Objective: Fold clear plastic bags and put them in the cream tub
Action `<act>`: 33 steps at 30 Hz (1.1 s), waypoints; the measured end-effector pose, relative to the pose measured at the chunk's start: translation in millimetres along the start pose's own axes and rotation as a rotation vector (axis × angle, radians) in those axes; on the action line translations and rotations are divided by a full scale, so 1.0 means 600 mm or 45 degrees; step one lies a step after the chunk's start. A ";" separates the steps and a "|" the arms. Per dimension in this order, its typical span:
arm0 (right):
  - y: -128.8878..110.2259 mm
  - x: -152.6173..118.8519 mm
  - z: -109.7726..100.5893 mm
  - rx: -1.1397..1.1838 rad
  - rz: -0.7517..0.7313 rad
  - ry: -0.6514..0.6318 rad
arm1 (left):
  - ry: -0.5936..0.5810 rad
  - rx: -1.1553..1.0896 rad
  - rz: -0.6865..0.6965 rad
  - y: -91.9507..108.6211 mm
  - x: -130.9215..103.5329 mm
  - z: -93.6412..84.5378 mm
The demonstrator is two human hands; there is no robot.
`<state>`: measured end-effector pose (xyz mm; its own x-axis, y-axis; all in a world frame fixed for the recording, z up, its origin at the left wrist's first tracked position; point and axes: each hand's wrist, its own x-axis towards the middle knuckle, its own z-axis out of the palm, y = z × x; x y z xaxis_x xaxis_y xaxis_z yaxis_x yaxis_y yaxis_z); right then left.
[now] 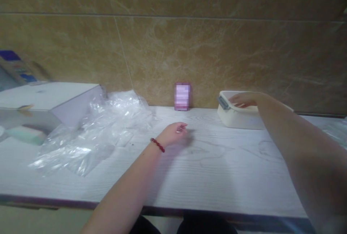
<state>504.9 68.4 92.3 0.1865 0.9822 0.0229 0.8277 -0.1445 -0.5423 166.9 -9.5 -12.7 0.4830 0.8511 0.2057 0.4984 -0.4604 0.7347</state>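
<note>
My left hand (pixel 175 133), with a dark red bead bracelet (pixel 157 144) at its wrist, is over the middle of the white wood-grain table (pixel 206 176). Its fingers are loosely curled with a gap between them, and I see nothing held there. At the right, my right hand (pixel 244 99) reaches over the rim into a cream plastic box (pixel 241 120) with a grey side clip (pixel 223 102). The fingers of that hand look stretched out and apart. Their tips and the box's contents are partly hidden.
Crumpled clear plastic (pixel 108 129) spreads across the left side, against a white carton (pixel 73 107). A pale green item (pixel 27 134) lies before the carton. A small purple-edged card-like thing (pixel 182 96) stands against the tiled wall (pixel 173 50). More clear plastic (pixel 337 131) lies far right.
</note>
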 end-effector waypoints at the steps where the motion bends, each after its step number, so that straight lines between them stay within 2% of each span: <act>1: -0.001 0.000 -0.004 0.063 -0.007 -0.048 | 0.001 0.126 -0.030 -0.004 0.001 -0.017; 3: -0.007 -0.007 -0.010 0.101 -0.069 0.012 | -0.037 0.448 -0.134 -0.019 0.000 -0.056; 5: -0.020 -0.025 -0.011 0.049 -0.171 0.206 | -0.110 0.695 -0.232 -0.038 -0.003 -0.097; 9: -0.062 -0.091 0.007 -0.167 -0.382 0.349 | -0.139 1.030 -0.344 -0.084 -0.024 -0.156; 13: -0.104 -0.152 0.048 -0.125 -0.613 0.384 | -0.184 1.095 -0.456 -0.115 -0.049 -0.168; 17: -0.134 -0.187 0.102 -0.005 -0.716 0.273 | -0.108 1.120 -0.480 -0.123 -0.061 -0.156; 21: -0.153 -0.206 0.152 0.100 -0.799 0.156 | 0.061 1.185 -0.522 -0.117 -0.062 -0.153; 25: -0.169 -0.218 0.182 0.148 -0.884 0.042 | 0.114 1.115 -0.464 -0.095 -0.060 -0.163; 29: -0.194 -0.233 0.196 0.220 -0.920 -0.007 | 0.139 0.882 -0.313 -0.044 -0.058 -0.164; 33: -0.216 -0.248 0.210 0.319 -0.893 -0.031 | 0.121 0.519 -0.154 0.012 -0.060 -0.149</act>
<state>302.9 -43.7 53.3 -0.3554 0.8367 0.4167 0.6023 0.5459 -0.5825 88.6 -20.7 43.1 0.3449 0.9157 0.2063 0.8001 -0.4018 0.4455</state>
